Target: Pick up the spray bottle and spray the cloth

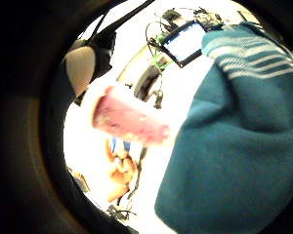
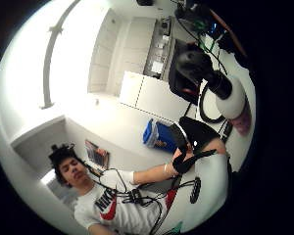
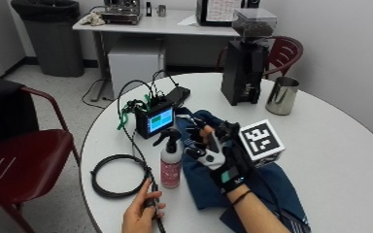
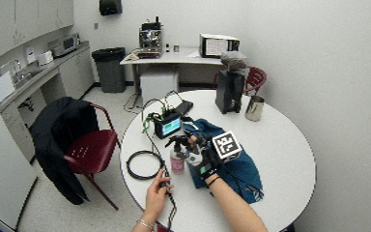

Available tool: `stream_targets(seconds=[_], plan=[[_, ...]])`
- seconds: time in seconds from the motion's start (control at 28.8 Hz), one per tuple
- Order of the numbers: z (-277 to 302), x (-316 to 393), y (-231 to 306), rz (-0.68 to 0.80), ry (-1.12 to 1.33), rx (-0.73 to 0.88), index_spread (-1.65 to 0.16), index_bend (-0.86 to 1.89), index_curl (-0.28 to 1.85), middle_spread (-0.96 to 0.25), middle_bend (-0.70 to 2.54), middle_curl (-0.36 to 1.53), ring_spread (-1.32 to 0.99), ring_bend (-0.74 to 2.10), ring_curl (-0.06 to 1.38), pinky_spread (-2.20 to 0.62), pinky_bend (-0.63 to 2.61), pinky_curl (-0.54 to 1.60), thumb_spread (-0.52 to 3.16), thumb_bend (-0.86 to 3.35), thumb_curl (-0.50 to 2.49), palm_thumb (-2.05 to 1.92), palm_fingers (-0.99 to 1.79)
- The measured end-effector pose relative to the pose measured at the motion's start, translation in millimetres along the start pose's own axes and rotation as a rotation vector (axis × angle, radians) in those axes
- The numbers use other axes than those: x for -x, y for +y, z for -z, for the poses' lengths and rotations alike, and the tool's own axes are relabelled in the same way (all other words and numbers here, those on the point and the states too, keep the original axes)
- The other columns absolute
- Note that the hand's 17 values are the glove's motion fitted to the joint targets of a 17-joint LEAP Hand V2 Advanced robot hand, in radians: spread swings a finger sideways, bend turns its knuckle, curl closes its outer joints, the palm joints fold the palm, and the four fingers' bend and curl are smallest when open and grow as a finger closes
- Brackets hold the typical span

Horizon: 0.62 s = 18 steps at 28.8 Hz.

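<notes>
At the near edge of the round white counter [image 3: 342, 145], the person's bare left hand [image 3: 141, 213] rests on a black cable. Just beyond it, a black coiled cable [image 3: 115, 174] lies flat on the counter. The gloved right hand [image 3: 215, 148] hovers above a crumpled dark teal cloth [image 3: 264, 187], its fingers [image 3: 202, 138] relaxed and slightly spread, holding nothing. Just beside that hand, not touching it, a small translucent spray bottle with pink liquid, a white shoulder and a black trigger head [image 3: 171, 160] stands upright on the counter at the cloth's edge. Farther back sits a small black monitor with a lit blue screen [image 3: 155, 121], then a tall black coffee grinder [image 3: 245, 63] and a steel pitcher [image 3: 282, 95].
</notes>
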<state>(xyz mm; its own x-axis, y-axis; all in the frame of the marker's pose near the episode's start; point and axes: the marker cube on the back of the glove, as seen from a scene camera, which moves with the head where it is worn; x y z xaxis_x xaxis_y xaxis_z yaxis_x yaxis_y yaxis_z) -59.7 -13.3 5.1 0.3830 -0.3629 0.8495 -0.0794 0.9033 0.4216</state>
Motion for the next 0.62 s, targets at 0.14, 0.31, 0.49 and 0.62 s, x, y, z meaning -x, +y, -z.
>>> stream_targets(seconds=[0.14, 0.31, 0.49, 0.62], plan=[[33.8, 21.0, 21.3, 0.028, 0.010, -0.020, -0.31, 0.07, 0.15, -0.12, 0.27, 0.44, -0.10, 0.48, 0.41, 0.07, 0.29, 0.39, 0.90, -0.03, 0.43, 0.89, 0.66], [97.6, 17.6, 81.3, -0.015, 0.211, -0.034, -0.32, 0.11, 0.17, -0.11, 0.28, 0.44, -0.09, 0.44, 0.40, 0.09, 0.29, 0.38, 0.93, -0.03, 0.41, 0.87, 0.68], [135.7, -9.1, 132.8, -0.094, 0.439, -0.055, -0.32, 0.13, 0.19, -0.10, 0.29, 0.43, -0.07, 0.39, 0.39, 0.11, 0.29, 0.38, 0.95, -0.03, 0.40, 0.86, 0.69], [135.4, -29.0, 161.3, -0.201, 0.580, -0.051, -0.32, 0.13, 0.20, -0.09, 0.28, 0.43, -0.05, 0.36, 0.38, 0.12, 0.29, 0.38, 0.97, -0.03, 0.39, 0.85, 0.68]])
